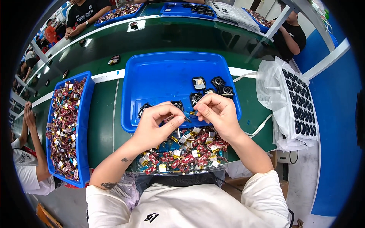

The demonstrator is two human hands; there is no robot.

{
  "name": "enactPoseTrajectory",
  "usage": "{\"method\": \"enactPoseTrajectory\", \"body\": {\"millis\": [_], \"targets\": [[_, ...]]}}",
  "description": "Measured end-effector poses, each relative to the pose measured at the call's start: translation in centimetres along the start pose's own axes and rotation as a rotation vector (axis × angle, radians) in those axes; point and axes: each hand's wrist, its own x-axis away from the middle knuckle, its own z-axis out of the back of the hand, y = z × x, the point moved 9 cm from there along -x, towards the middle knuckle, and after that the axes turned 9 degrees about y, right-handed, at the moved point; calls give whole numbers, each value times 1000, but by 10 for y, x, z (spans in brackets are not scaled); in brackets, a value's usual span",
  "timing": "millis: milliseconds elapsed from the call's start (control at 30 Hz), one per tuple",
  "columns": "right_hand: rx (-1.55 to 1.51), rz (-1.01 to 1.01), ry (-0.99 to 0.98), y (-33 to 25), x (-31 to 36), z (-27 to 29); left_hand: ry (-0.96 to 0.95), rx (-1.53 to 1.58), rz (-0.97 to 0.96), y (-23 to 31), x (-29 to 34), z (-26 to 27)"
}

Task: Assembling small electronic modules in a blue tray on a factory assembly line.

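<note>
Both hands pinch one small part (189, 119) between them, left hand (157, 127) and right hand (216, 114), each grip narrow, above the blue tray's (159, 76) near edge.

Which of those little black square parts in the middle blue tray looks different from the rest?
The one farthest back in the blue tray: it shows a pale, flat rectangular face, while the others, such as its right neighbour, show round dark rings.
</note>
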Motion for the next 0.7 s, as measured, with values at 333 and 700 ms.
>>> {"method": "enactPoseTrajectory", "body": {"millis": [333,700], "targets": [[603,562,-375,-25,17,-46,430,401,94,-12,-5,49],[1211,576,-315,-18,-25,-69,385,361,50,-6,-7,49]]}}
